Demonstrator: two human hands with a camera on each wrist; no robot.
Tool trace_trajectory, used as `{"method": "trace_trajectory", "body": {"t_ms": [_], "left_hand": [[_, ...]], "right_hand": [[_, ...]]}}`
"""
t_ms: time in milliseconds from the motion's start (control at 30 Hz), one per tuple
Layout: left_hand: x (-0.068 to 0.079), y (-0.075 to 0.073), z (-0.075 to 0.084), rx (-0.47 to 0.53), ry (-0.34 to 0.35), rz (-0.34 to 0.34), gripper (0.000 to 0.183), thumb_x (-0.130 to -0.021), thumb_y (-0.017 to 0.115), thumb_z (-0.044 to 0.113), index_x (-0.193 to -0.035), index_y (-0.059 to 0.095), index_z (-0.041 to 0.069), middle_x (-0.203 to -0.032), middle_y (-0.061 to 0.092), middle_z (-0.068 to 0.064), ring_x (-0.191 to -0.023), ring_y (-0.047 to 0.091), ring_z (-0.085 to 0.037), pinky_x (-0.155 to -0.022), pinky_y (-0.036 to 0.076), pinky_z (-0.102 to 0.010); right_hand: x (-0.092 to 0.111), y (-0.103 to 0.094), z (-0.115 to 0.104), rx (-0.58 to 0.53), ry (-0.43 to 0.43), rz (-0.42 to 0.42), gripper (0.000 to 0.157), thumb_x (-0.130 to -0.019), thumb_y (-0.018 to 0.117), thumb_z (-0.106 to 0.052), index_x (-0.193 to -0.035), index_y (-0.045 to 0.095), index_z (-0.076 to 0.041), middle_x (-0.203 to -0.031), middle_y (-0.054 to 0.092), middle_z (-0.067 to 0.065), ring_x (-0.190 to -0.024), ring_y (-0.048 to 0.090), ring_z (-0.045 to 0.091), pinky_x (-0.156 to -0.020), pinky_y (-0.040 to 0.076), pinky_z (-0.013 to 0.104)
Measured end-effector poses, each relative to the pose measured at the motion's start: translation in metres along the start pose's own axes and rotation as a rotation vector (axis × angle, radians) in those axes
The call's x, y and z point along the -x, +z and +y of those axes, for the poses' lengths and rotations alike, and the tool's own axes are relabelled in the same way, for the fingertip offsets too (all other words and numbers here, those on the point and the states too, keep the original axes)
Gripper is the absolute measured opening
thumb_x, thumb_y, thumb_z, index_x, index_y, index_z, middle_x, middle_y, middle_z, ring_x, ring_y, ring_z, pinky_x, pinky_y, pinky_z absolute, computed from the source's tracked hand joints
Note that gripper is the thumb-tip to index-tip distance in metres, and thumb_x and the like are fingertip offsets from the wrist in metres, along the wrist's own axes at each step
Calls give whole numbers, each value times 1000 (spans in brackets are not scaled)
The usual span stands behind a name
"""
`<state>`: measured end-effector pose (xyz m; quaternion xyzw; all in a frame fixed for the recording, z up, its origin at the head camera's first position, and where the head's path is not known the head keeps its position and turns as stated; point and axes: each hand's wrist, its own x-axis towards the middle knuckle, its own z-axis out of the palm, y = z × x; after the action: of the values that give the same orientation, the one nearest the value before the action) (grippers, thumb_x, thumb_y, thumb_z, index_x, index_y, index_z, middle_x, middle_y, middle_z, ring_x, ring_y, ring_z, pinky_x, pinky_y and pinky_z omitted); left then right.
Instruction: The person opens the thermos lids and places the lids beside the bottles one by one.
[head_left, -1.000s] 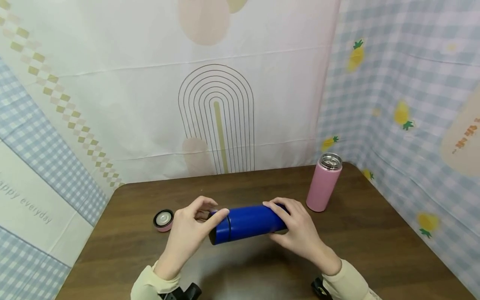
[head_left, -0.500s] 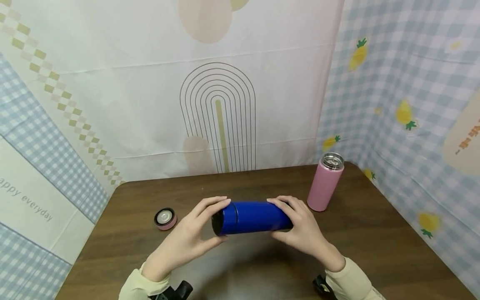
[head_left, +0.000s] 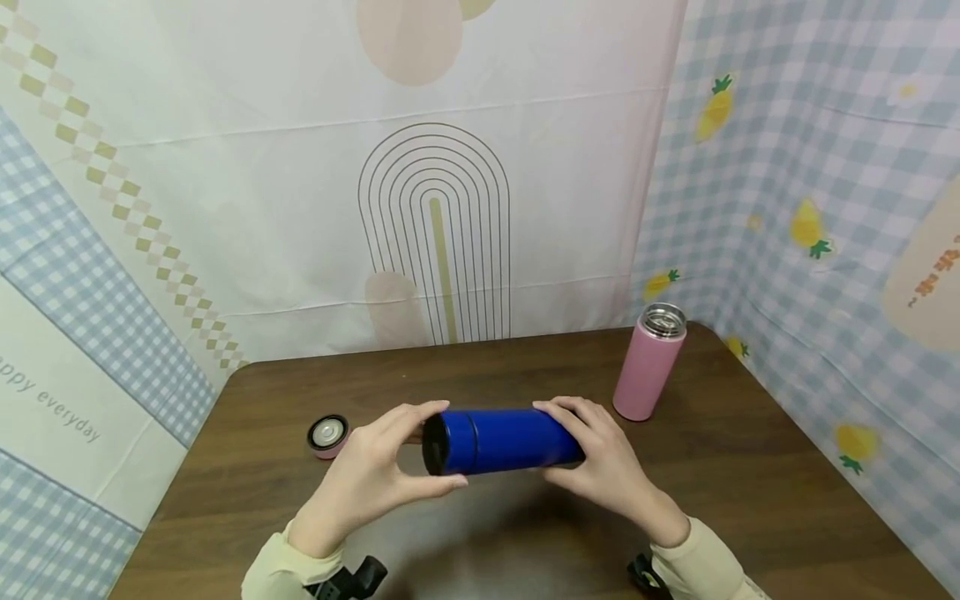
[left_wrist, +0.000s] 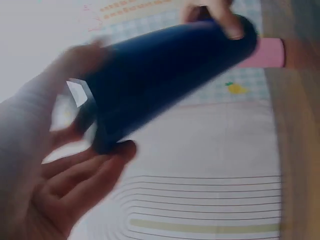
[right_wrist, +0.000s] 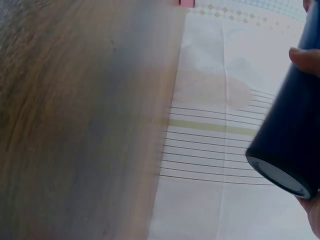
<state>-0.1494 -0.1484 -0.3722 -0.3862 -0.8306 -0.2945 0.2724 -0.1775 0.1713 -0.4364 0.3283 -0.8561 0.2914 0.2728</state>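
Note:
A blue thermos (head_left: pixel 513 440) is held on its side above the table, its dark lid end pointing left. My right hand (head_left: pixel 603 458) grips it near the base, fingers over the top and thumb beneath. My left hand (head_left: pixel 363 471) curves round the lid end, with fingertips at its upper edge and the thumb along its lower edge. Blurred in the left wrist view, the left fingers (left_wrist: pixel 82 182) lie against the lid end. The right wrist view shows the round base (right_wrist: pixel 280 176) of the thermos.
At the back right of the brown table (head_left: pixel 480 367) stands a pink thermos (head_left: pixel 647 371) with its steel mouth uncovered. A pink lid (head_left: pixel 327 435) lies inside-up to the left, just beyond the left hand. Printed cloths (head_left: pixel 570 208) hang behind and at the sides.
The left hand has turned round the lid end, its thumb going from the top to the underside. The thermos has tilted closer to level; the right hand keeps its grip.

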Motion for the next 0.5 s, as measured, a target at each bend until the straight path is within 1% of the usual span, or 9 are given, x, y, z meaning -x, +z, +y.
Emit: {"method": "trace_trajectory", "body": {"t_ms": [67,133,200,267,333,400,433,500], "left_hand": [[0,3,1,3,-71,37,67,-74,86,55,-124,64,15,-107,70,4,-83,68,-5,-71,57,-22],[0,5,2,-12,-148,57,61,-75,83,59,-115,66,16,-96,70,6,-74,66,-2,-65,56,-21],[0,7,4,-23,-213,54,57,-77,80,62,-108,66,17,-86,69,8,-68,64,-2,-61,54,-21],[-1,8,6,-29,-268,34,55,-78,79,62,-107,66,18,-81,68,9,-66,63,-2,-59,53,-22],[-2,9,6,-17,-303,8,53,-78,80,59,-109,66,18,-82,68,9,-68,63,-3,-61,54,-23],[-1,10,6,1,-316,-14,54,-80,81,56,-116,65,19,-90,69,9,-74,65,-4,-65,56,-26],[-1,10,6,16,-309,-23,56,-80,81,53,-121,64,20,-97,68,9,-79,66,-4,-69,57,-27],[-2,9,5,54,-259,-38,60,-82,82,49,-131,60,21,-111,66,7,-91,66,-7,-77,58,-31]], "right_hand": [[-2,0,-1,15,-24,16,91,-59,98,-24,-141,58,-21,-129,58,6,-116,55,27,-95,43,51],[-3,-1,-2,31,-43,29,91,-59,97,-26,-141,58,-20,-129,58,7,-117,55,28,-97,42,50],[-4,-1,-2,42,-53,40,90,-59,97,-26,-141,59,-19,-128,58,8,-117,55,28,-98,42,50],[-4,-1,-1,54,-57,49,90,-59,97,-26,-140,59,-19,-128,59,8,-116,55,28,-98,42,49],[-3,-1,-1,59,-60,61,89,-58,97,-26,-139,60,-18,-126,59,9,-115,56,29,-97,42,50],[-2,-2,0,66,-60,69,89,-57,97,-25,-138,61,-17,-126,59,9,-114,56,29,-96,42,50],[-1,-2,1,69,-58,71,89,-57,97,-25,-138,61,-17,-126,59,9,-114,56,29,-97,42,51],[-1,-2,2,71,-56,76,89,-57,98,-25,-138,61,-17,-126,59,10,-114,56,30,-97,42,52]]}}
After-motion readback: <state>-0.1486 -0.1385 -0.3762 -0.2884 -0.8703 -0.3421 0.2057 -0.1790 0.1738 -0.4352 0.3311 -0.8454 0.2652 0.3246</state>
